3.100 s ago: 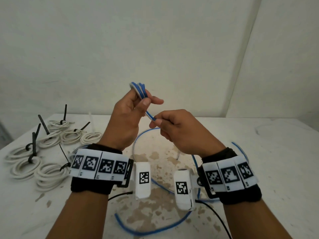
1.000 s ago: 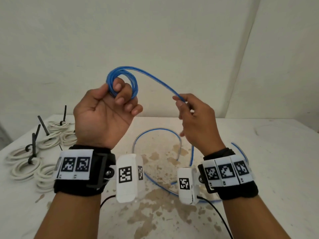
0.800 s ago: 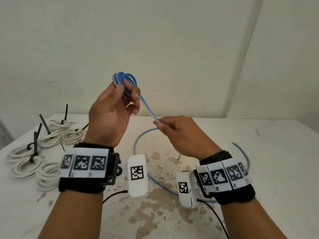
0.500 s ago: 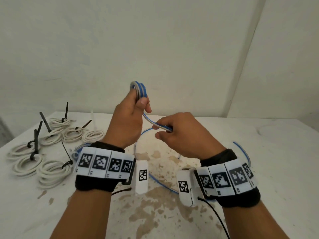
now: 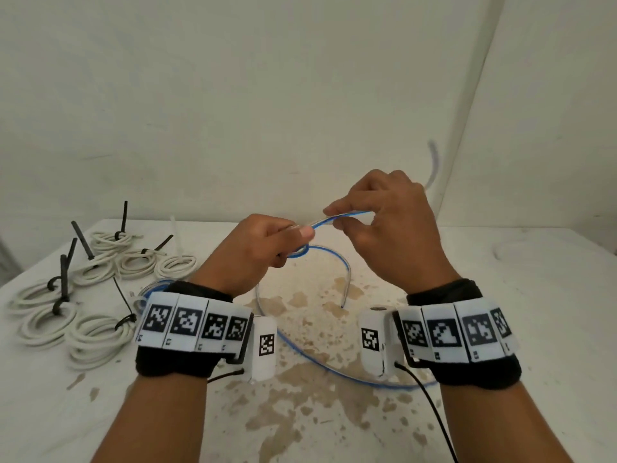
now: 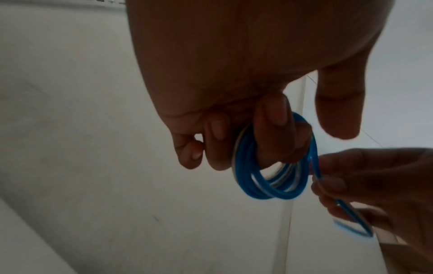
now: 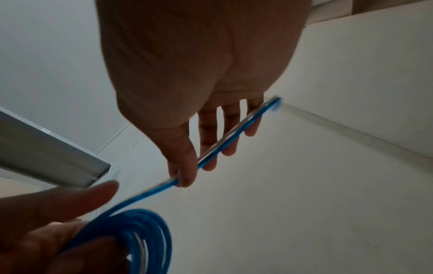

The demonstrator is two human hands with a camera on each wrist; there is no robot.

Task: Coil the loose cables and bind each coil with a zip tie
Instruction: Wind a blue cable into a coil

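**Small coil could spring loose mid-wind**

Centre frame, the left hand point(image 5: 253, 252) curls its fingers through a small coil point(image 6: 269, 178) of blue cable point(image 5: 334, 369). The right hand point(image 5: 387, 225) pinches the feed just beside it. The rest trails across the stained table point(image 5: 534, 329). Likely risks: loops slipping off the fingers, or the tail snagging. Tied white coils point(image 5: 93, 332) sit at left.

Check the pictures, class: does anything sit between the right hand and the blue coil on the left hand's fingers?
Nothing visible does. Only the blue cable itself spans the gap from the right hand to the coil around the left hand.
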